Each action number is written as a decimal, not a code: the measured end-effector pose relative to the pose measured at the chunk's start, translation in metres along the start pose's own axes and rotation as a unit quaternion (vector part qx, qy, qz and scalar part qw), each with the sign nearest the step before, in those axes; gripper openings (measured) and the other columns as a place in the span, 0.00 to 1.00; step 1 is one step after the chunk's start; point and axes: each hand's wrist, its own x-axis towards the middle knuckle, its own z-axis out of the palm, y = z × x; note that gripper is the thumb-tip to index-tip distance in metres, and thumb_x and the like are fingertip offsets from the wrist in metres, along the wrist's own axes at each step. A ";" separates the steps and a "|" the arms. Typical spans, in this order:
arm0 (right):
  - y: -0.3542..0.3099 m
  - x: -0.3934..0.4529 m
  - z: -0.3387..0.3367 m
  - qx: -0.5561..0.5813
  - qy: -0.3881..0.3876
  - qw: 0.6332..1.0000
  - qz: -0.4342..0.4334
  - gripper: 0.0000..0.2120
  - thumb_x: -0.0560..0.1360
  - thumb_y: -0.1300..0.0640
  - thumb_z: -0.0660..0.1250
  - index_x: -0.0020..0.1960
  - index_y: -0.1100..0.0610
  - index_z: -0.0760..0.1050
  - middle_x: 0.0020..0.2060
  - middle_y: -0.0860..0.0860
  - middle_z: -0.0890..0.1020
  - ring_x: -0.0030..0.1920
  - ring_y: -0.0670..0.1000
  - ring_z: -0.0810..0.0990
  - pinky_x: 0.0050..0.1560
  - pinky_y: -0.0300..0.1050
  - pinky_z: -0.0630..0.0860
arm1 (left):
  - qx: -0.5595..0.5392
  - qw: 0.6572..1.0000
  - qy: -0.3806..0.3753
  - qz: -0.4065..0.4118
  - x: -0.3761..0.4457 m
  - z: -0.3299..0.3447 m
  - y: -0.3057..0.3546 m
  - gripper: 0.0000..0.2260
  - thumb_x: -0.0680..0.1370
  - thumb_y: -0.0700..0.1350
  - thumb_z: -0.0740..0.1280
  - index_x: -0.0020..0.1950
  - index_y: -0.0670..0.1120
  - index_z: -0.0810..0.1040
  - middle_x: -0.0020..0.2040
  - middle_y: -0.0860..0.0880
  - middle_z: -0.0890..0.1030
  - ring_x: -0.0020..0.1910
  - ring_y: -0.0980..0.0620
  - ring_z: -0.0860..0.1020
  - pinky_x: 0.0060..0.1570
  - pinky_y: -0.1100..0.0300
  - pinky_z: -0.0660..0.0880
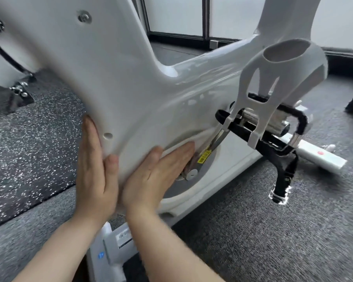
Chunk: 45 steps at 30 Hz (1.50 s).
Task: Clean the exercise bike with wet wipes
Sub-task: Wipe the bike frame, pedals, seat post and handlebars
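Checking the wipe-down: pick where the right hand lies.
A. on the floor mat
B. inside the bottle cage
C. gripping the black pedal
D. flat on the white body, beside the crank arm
D: the right hand lies flat on the bike body, fingertips by the crank arm.

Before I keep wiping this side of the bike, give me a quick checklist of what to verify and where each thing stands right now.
1. Wet wipe in hand: cannot tell. Both hands lie flat on the bike's white housing and no wipe shows under either.
2. Left hand placed on the rear edge of the housing: ok.
3. Right hand clear of the crank arm: not ok, its fingertips reach the crank beside the yellow label.
4. Pedal with its white toe cage out of the wiping path: ok, it sits off to the right.
5. Housing surface clean: cannot tell, it only shows glossy reflections.
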 end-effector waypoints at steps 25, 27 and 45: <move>0.102 0.015 -0.041 -0.047 -0.045 0.996 -0.056 0.37 0.75 0.48 0.51 0.76 0.58 0.37 0.76 0.50 0.41 0.76 0.45 0.40 0.76 0.45 0.41 | 0.185 0.978 -0.027 0.091 -0.027 0.011 -0.006 0.24 0.83 0.51 0.48 0.78 0.53 0.45 0.78 0.53 0.39 0.77 0.48 0.42 0.75 0.47 0.44; 0.107 -0.017 -0.038 -0.084 -0.093 0.988 -0.092 0.35 0.79 0.42 0.47 0.75 0.52 0.29 0.75 0.50 0.34 0.76 0.47 0.37 0.75 0.46 0.40 | 0.183 0.979 -0.016 0.090 -0.027 0.013 -0.006 0.24 0.83 0.50 0.48 0.78 0.53 0.46 0.78 0.54 0.40 0.77 0.48 0.42 0.74 0.47 0.45; 0.149 -0.024 -0.023 0.251 -0.019 0.867 0.430 0.41 0.73 0.29 0.48 0.74 0.58 0.61 0.73 0.55 0.65 0.71 0.57 0.65 0.72 0.54 0.61 | 0.129 0.986 -0.056 0.089 -0.026 0.004 -0.007 0.30 0.79 0.49 0.55 0.78 0.52 0.44 0.78 0.55 0.39 0.77 0.48 0.41 0.74 0.46 0.44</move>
